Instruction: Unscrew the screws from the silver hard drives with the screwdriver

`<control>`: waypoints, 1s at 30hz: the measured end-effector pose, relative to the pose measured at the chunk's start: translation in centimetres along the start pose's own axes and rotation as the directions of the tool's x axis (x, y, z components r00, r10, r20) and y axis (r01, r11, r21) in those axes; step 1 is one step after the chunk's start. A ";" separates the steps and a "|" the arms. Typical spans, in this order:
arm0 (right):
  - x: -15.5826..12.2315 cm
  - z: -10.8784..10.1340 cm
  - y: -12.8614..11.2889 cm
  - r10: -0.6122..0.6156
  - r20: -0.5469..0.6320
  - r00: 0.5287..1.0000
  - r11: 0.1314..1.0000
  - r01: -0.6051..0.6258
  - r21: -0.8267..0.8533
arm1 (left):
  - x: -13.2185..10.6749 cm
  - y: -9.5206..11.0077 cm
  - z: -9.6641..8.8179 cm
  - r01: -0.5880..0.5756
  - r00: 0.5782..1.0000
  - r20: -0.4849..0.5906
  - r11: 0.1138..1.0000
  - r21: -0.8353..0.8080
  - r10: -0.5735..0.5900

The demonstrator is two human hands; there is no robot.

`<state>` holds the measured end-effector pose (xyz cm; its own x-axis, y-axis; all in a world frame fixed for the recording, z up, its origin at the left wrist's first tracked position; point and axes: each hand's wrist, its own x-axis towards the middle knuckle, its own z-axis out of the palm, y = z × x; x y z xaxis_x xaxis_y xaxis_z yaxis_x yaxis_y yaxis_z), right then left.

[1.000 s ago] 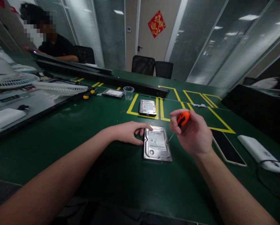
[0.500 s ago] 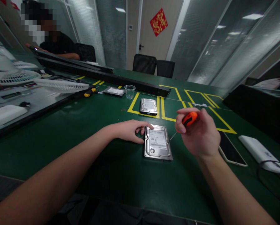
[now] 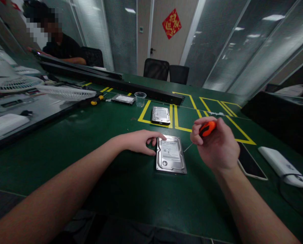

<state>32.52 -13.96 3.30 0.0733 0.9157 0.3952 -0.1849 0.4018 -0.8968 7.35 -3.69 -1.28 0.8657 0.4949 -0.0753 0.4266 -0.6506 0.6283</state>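
Observation:
A silver hard drive (image 3: pixel 169 154) with a white label lies flat on the green table in front of me. My left hand (image 3: pixel 142 142) holds it at its left side, index finger on the top face, thumb by the left edge and the other fingers curled. My right hand (image 3: pixel 216 145) is closed around the orange and black handle of a screwdriver (image 3: pixel 207 128). The thin shaft slants down to the left, its tip at the drive's right edge; whether it sits in a screw is too small to tell.
Beyond lies a second hard drive (image 3: pixel 160 115) inside yellow tape, near a clear plastic cup (image 3: pixel 140 99) and another drive (image 3: pixel 123 99). A yellow screwdriver (image 3: pixel 97 100) lies left. A phone (image 3: pixel 251 162) and white power bank (image 3: pixel 284 166) are right. A person (image 3: pixel 65 51) sits far left.
My right hand and the screwdriver handle have shifted very slightly right, and the handle has turned a little. The left hand and the hard drive stay put.

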 end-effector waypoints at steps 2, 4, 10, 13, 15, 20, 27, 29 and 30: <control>0.0 0.0 0.1 -0.024 -0.010 1.000 1.000 0.024 0.005 | 0.0 0.0 0.0 -0.002 1.000 0.009 1.000 -0.006 0.002; 0.0 0.0 0.2 -0.043 -0.029 0.999 0.999 0.043 -0.001 | 0.0 0.0 0.0 -0.002 1.000 0.015 1.000 -0.007 0.002; -0.1 -0.1 0.2 -0.055 -0.017 0.998 0.998 0.055 0.033 | -0.1 0.0 -0.1 0.012 1.000 0.014 1.000 0.000 -0.012; 0.0 -0.3 -0.1 -0.028 0.040 0.999 0.997 0.025 0.077 | -0.1 0.1 -0.1 0.010 1.000 0.014 1.000 0.001 -0.010; 0.0 -0.4 -0.1 -0.021 0.047 0.999 0.997 0.017 0.080 | -0.1 0.2 -0.1 0.015 1.000 0.013 1.000 0.005 -0.015; 0.0 -0.4 0.0 -0.030 -0.006 1.000 0.998 0.030 0.063 | -0.1 0.4 -0.2 0.040 0.999 0.028 0.999 0.004 -0.041; -0.3 -0.3 -0.1 -0.029 0.034 0.999 0.995 0.025 0.094 | -0.1 0.4 -0.2 0.043 0.999 0.027 0.999 0.017 -0.043; -0.2 -0.4 -0.1 -0.022 0.051 0.998 0.996 0.017 0.092 | -0.1 0.3 -0.2 0.038 0.999 0.024 0.999 0.012 -0.038; -0.2 -0.4 -0.1 -0.021 0.056 0.998 0.996 0.017 0.084 | -0.1 0.3 -0.2 0.034 0.999 0.022 0.999 0.009 -0.034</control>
<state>32.95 -14.20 3.22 0.0227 0.9050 0.4247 -0.2651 0.4151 -0.8703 7.38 -3.84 -0.96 0.8563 0.5038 -0.1135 0.4579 -0.6390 0.6181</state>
